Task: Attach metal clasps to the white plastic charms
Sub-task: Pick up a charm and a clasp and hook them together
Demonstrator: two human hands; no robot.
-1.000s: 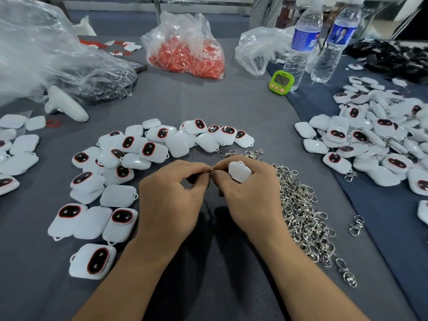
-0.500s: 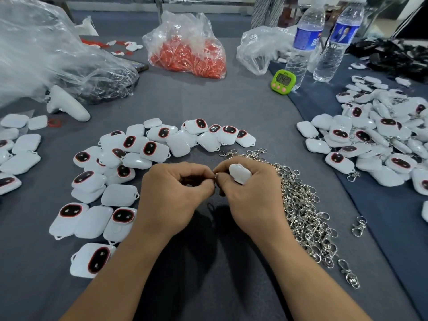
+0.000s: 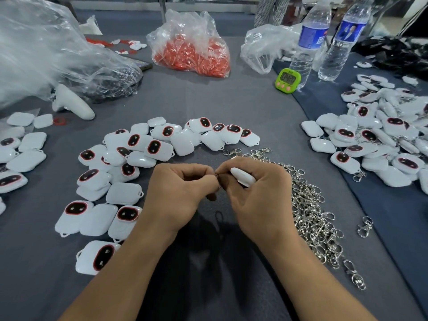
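My right hand (image 3: 259,195) grips a white plastic charm (image 3: 243,177) edge-on, above the grey cloth at the centre. My left hand (image 3: 178,193) pinches a small metal clasp ring (image 3: 217,179) against the charm's loop, fingertips of both hands touching. A pile of silver metal clasps (image 3: 308,212) lies just right of my right hand. Loose white charms with red-rimmed black faces (image 3: 129,158) spread in an arc to the left and behind my hands.
A heap of charms with clasps (image 3: 375,140) covers the blue cloth at the right. Behind stand a green timer (image 3: 287,80), two water bottles (image 3: 308,42), a bag of red parts (image 3: 192,49) and clear plastic bags (image 3: 46,54). A white controller (image 3: 71,103) lies at the left.
Both hands have closed in on each other and curled tighter. The charm has turned from face-up to edge-on in my right hand.
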